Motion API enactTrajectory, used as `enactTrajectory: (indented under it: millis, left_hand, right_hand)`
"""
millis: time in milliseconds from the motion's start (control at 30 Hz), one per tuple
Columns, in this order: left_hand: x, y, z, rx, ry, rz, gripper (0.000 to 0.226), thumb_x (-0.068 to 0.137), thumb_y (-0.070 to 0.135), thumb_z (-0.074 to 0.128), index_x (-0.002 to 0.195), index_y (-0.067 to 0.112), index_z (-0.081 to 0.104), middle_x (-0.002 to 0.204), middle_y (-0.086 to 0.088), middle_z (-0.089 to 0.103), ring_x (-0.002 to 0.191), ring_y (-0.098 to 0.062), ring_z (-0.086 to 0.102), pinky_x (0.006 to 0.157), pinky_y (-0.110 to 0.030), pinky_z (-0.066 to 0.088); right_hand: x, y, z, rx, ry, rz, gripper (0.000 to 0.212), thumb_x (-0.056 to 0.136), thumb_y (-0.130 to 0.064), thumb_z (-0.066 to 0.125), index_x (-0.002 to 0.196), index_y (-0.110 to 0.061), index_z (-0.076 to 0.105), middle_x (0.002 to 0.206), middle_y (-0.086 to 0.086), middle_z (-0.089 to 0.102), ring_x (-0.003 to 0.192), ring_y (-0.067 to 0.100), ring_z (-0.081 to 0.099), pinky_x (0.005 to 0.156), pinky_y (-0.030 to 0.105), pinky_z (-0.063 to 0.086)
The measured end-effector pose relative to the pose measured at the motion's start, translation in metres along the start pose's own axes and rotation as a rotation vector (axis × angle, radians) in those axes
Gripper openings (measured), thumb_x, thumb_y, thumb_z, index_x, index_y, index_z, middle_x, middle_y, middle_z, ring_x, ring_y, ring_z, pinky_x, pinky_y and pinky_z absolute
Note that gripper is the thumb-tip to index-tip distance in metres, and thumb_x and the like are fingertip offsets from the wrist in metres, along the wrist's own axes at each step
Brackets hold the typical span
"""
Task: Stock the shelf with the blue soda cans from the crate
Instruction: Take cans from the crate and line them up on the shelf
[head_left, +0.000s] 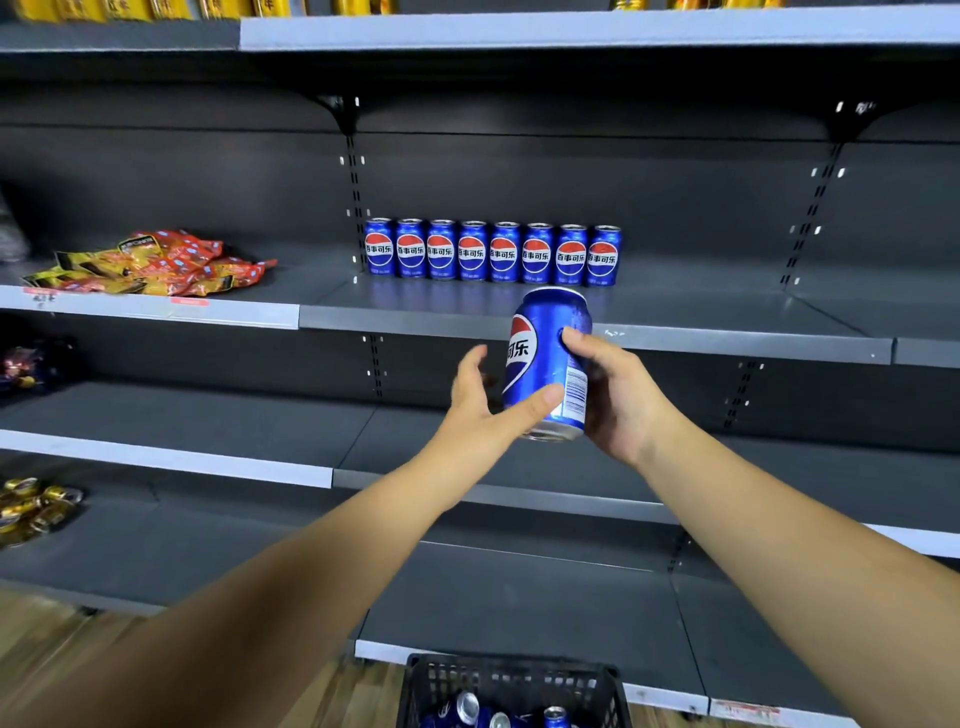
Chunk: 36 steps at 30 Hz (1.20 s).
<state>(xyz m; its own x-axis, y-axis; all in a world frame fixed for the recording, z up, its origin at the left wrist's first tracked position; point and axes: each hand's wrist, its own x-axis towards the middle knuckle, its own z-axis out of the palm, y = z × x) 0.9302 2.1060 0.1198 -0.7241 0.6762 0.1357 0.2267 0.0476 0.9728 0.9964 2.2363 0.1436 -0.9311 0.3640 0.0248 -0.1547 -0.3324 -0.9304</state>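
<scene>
Head view of a shelf-stocking moment. A blue soda can (548, 364), printed with a red, white and blue globe and the white characters 可乐, with a barcode panel on its right side, was held upright in the air just in front of the shelf's front edge (597, 332). The right hand (618, 400) gripped it, fingers curled round the far side; the left hand (485, 405) lay spread, its thumb pressed on the can's lower front and its fingers apart from the can. On the grey shelf behind stood a row of eight matching cans (491, 252), upright and touching, each reading 百事可乐, set against the back panel from the left upright rightward. Bare shelf remained in front of the row and to its right. Red and yellow snack packets (150, 265) lay on the neighbouring shelf to the left, their print unreadable. A black plastic crate (511, 680) at the bottom edge held further blue cans (467, 706)
</scene>
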Motion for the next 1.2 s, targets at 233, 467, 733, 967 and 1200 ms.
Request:
enactTrajectory:
  millis: [233, 467, 733, 967, 1200]
  left_hand:
    - [-0.015, 0.011, 0.017, -0.200, -0.157, -0.143, 0.064, 0.066, 0.038, 0.082, 0.117, 0.031, 0.044, 0.111, 0.019, 0.061, 0.096, 0.000, 0.061, 0.092, -0.040, 0.049]
    - [-0.018, 0.013, 0.025, -0.266, -0.032, -0.055, 0.049, 0.071, 0.008, 0.079, 0.112, 0.013, 0.053, 0.097, 0.002, 0.068, 0.074, -0.007, 0.065, 0.059, -0.016, 0.050]
    - [-0.022, 0.016, 0.010, -0.393, -0.235, -0.016, 0.067, 0.037, 0.019, 0.075, 0.102, 0.014, 0.060, 0.084, -0.001, 0.072, 0.072, -0.016, 0.067, 0.069, -0.034, 0.054]
    - [-0.030, 0.017, 0.004, -0.545, -0.430, -0.147, 0.050, 0.043, 0.017, 0.070, 0.090, 0.003, 0.067, 0.081, -0.017, 0.069, 0.070, -0.033, 0.067, 0.067, -0.036, 0.054]
    - [-0.027, 0.023, 0.018, -0.348, -0.322, -0.156, 0.055, 0.060, 0.044, 0.072, 0.107, 0.019, 0.061, 0.093, -0.001, 0.072, 0.082, -0.019, 0.068, 0.071, -0.034, 0.051]
  right_hand:
    - [-0.004, 0.001, 0.000, -0.110, 0.035, -0.115, 0.041, 0.065, -0.026, 0.069, 0.102, -0.011, 0.064, 0.091, 0.012, 0.071, 0.079, 0.027, 0.067, 0.073, 0.037, 0.056]
    - [-0.016, -0.003, 0.002, -0.124, -0.048, -0.101, 0.046, 0.066, -0.024, 0.068, 0.110, -0.010, 0.062, 0.096, 0.010, 0.070, 0.080, 0.023, 0.068, 0.069, 0.031, 0.057]
    - [-0.030, -0.010, -0.001, 0.048, -0.264, 0.077, 0.073, 0.030, -0.038, 0.094, 0.094, -0.009, 0.075, 0.097, 0.011, 0.072, 0.084, 0.022, 0.071, 0.072, 0.034, 0.058]
    - [-0.035, -0.008, -0.001, 0.061, -0.231, 0.135, 0.078, 0.028, -0.034, 0.095, 0.097, -0.006, 0.073, 0.110, 0.018, 0.068, 0.093, 0.028, 0.068, 0.084, 0.043, 0.056]
    - [-0.041, -0.009, 0.004, -0.048, -0.006, -0.006, 0.056, 0.062, -0.029, 0.077, 0.110, -0.003, 0.063, 0.087, 0.012, 0.071, 0.074, 0.022, 0.069, 0.065, 0.032, 0.057]
